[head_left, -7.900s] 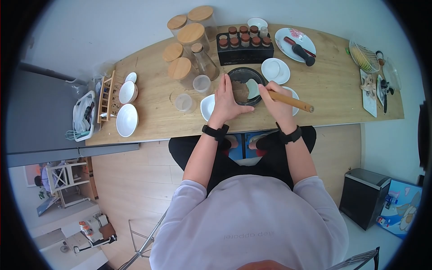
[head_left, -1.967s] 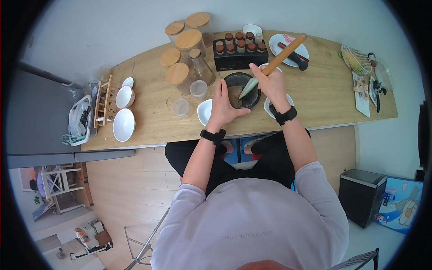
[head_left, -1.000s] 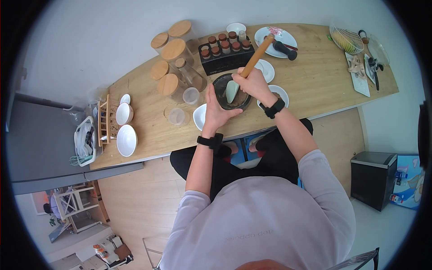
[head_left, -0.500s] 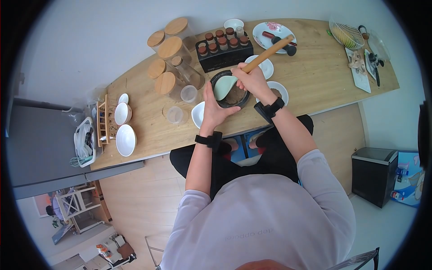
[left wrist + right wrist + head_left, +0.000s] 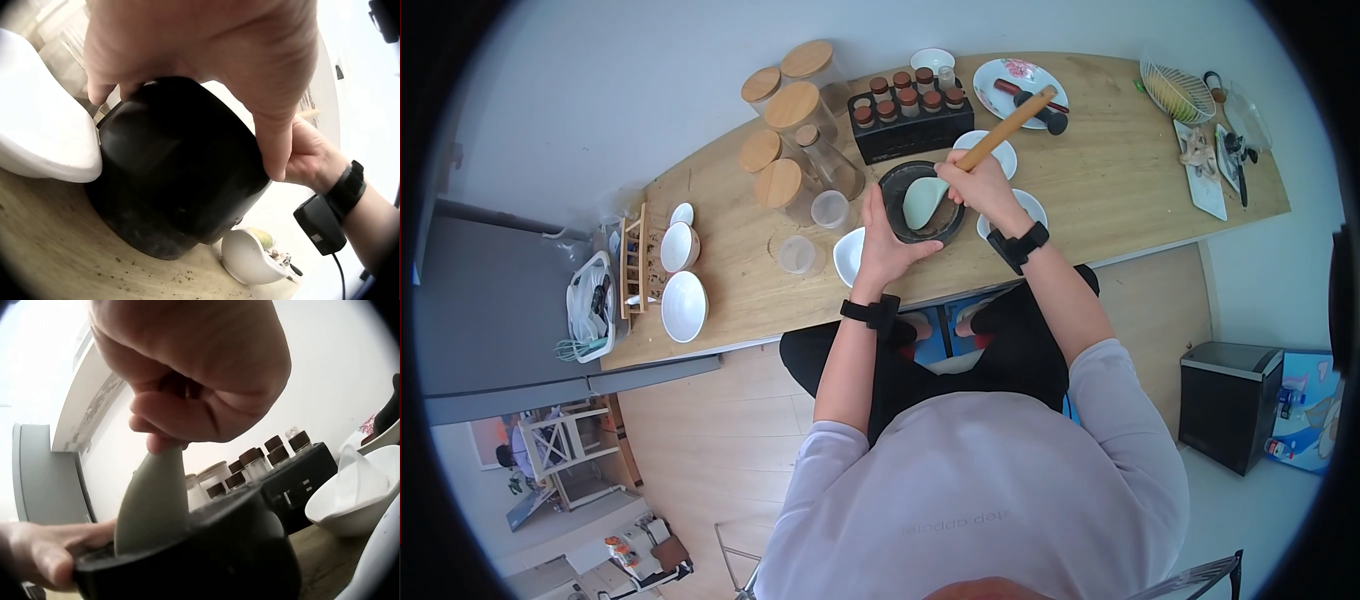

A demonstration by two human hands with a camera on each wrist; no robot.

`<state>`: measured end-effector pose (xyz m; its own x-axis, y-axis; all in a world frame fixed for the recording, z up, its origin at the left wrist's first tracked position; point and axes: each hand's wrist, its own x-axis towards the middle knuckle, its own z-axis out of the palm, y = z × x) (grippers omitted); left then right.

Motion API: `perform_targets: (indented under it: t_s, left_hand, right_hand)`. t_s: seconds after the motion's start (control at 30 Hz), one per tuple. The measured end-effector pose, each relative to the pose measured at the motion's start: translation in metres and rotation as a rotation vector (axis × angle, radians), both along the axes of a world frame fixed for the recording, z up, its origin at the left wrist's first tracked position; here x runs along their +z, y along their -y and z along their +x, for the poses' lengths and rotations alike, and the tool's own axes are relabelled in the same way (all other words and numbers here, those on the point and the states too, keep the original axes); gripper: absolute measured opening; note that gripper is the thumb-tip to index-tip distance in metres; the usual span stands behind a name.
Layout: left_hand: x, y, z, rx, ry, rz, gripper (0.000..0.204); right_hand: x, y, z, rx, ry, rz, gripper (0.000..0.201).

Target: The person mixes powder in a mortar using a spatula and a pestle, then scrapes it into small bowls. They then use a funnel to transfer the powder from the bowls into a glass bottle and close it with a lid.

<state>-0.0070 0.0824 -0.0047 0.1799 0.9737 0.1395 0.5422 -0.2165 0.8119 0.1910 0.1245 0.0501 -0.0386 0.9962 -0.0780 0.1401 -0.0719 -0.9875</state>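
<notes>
My left hand holds the black mortar at the near left, thumb on one side of its wall and fingers on the other. In my right hand is a spatula with a pale green blade and a thick wooden handle. The fingers curl round the handle close to the blade, as the right wrist view shows. The blade stands inside the mortar, its lower edge hidden behind the rim. Brown residue lines the mortar, partly covered by the blade.
White bowls flank the mortar, one at left and one at right. Behind stand a black rack of spice jars, wooden-lidded jars and a plate with a pestle. Two clear cups are at left.
The spatula blade has swung from the mortar's left side toward its middle. Earlier, the handle pointed right; it now slants up and away. My left hand keeps its hold.
</notes>
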Motion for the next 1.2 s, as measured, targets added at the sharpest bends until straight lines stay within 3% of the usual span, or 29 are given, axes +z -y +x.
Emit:
perform_targets:
  t_s: [0.13, 0.23, 0.37, 0.5, 0.6, 0.8, 0.9, 1.0, 1.1, 1.2]
  left_hand:
    - [-0.003, 0.001, 0.0, 0.015, -0.003, 0.01, 0.137]
    - [-0.001, 0.001, 0.0, 0.017, 0.027, -0.004, 0.138]
    - [-0.004, 0.0, -0.001, 0.022, 0.019, 0.01, 0.139]
    - [-0.004, 0.0, -0.001, 0.019, 0.003, 0.004, 0.14]
    - [-0.006, -0.001, -0.001, 0.012, 0.005, 0.028, 0.14]
    - [-0.002, 0.001, -0.001, 0.016, 0.039, -0.016, 0.14]
    - [-0.005, 0.0, -0.001, 0.015, 0.021, -0.005, 0.14]
    - [-0.006, 0.0, -0.001, 0.017, 0.017, -0.006, 0.14]
    - [-0.004, 0.0, 0.0, 0.014, 0.031, -0.023, 0.14]
    - [-0.003, 0.0, -0.001, 0.01, 0.045, -0.04, 0.14]
  right_hand:
    - [0.03, 0.013, 0.011, 0.112, 0.069, 0.197, 0.014]
    - [0.024, 0.02, 0.02, 0.068, 0.418, 0.685, 0.01]
    - [0.004, 0.045, 0.009, 0.05, 0.47, 0.522, 0.009]
    - [0.007, 0.049, -0.006, 0.05, 0.266, 0.265, 0.011]
    - [0.011, 0.046, -0.002, 0.01, 0.228, 0.439, 0.013]
    - [0.002, 0.044, 0.0, 0.239, 0.329, 0.237, 0.017]
    - [0.016, 0.047, 0.003, 0.193, 0.279, 0.158, 0.017]
    - [0.032, 0.048, 0.004, 0.224, 0.314, 0.247, 0.016]
    - [0.006, 0.037, -0.001, 0.334, 0.333, 0.348, 0.016]
    - [0.007, 0.019, 0.001, 0.303, 0.293, 0.243, 0.013]
